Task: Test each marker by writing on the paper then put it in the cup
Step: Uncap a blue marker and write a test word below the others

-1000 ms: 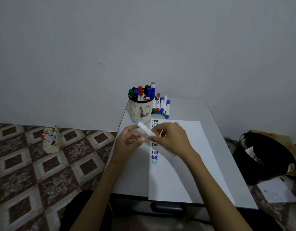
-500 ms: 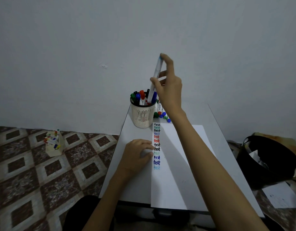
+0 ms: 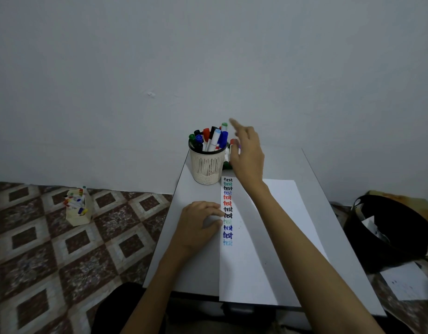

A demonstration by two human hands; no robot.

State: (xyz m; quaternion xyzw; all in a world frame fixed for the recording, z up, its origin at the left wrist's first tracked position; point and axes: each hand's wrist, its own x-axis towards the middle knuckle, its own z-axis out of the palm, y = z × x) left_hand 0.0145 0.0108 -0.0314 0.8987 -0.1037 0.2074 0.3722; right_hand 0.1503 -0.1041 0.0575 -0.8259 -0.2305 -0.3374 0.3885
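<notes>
R hand [image 3: 247,155] directly over loose markers [image 3: 228,165], fingers spread, empty. Markers just right of cup [image 3: 207,165], axes pointing away from person. L hand [image 3: 198,222] relaxed, pinning paper [image 3: 268,237].

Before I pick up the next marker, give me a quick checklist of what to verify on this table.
1. Right hand free: ok. Its fingers are straight and hold nothing.
2. Light-blue-capped white marker put away: ok. It stands in the cream mesh plastic cup.
3. White paper sheet steadied: ok. The left hand rests on the table with its fingertips at the sheet's left edge.
4. Room to write: ok. Bare paper lies below the column of coloured "test" words.
5. Loose markers lying right of the cup: cannot tell how many, since the right hand hides most of them.
</notes>
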